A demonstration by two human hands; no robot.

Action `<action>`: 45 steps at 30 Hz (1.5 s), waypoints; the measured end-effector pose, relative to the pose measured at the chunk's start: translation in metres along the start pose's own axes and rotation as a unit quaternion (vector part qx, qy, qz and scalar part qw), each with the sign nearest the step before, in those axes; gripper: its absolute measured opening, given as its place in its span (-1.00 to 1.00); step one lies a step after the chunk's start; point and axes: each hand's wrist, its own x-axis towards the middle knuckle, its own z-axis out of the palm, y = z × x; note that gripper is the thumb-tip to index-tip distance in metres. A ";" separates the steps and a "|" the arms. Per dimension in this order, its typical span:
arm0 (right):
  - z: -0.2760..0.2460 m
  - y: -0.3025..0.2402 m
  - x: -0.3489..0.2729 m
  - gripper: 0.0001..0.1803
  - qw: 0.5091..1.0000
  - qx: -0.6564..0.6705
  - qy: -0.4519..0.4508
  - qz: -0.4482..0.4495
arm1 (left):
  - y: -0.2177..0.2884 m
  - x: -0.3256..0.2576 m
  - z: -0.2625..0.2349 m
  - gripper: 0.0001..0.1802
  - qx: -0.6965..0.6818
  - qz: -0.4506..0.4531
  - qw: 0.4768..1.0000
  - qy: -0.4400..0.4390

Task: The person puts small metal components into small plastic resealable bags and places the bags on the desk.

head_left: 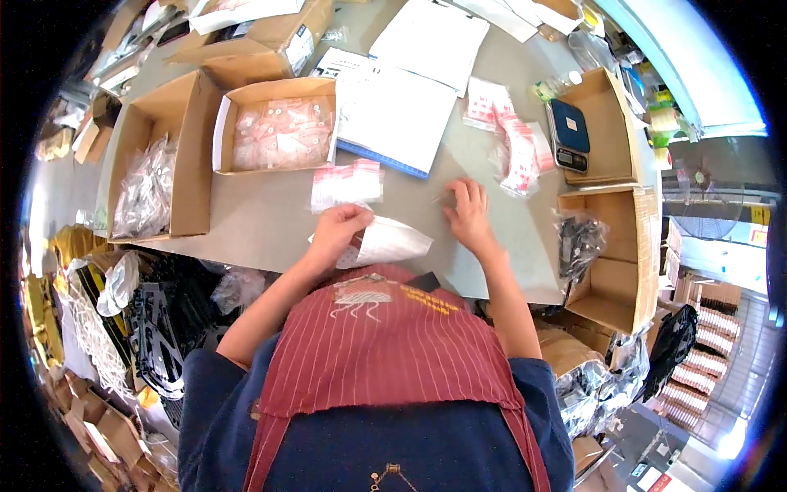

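My left hand (pixel 341 233) pinches the edge of a white sheet (pixel 397 241) between thumb and fingers, low over the table's near edge. The sheet is bent, and part of it is behind the hand. To its right, my right hand (pixel 470 216) is just above the table, fingers curled toward the thumb. A small, faint greyish patch shows at its fingertips, too blurred to name. Just beyond my left hand lie small clear bags with red-and-white tops (pixel 348 184). Past them stands an open carton (pixel 220 138) of flat pinkish packets (pixel 284 134).
At left, a deeper carton (pixel 193 164) holds clear-wrapped parts. Papers (pixel 402 107) lie on a blue-edged folder at the back. On the right are more red-and-white bags (pixel 518 156), a small scale (pixel 569 131), a bottle (pixel 557 85) and a carton (pixel 615 279) with bagged black parts.
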 end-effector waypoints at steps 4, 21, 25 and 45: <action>-0.011 0.002 0.024 -0.80 0.997 -0.015 -0.044 -0.068 | 0.004 -0.003 -0.004 -0.78 0.028 -0.015 0.999 -0.016; 0.019 -0.144 0.086 -0.75 0.952 0.237 -0.153 -0.123 | 0.016 -0.017 -0.028 -0.76 -0.002 0.015 1.000 0.010; 0.018 -0.129 0.045 -0.81 0.972 0.137 -0.111 -0.158 | 0.011 -0.009 -0.020 -0.73 -0.029 0.025 0.999 0.019; 0.037 -0.073 0.034 -0.89 0.980 0.097 -0.078 -0.153 | 0.002 -0.005 -0.024 -0.77 0.027 -0.009 0.999 0.019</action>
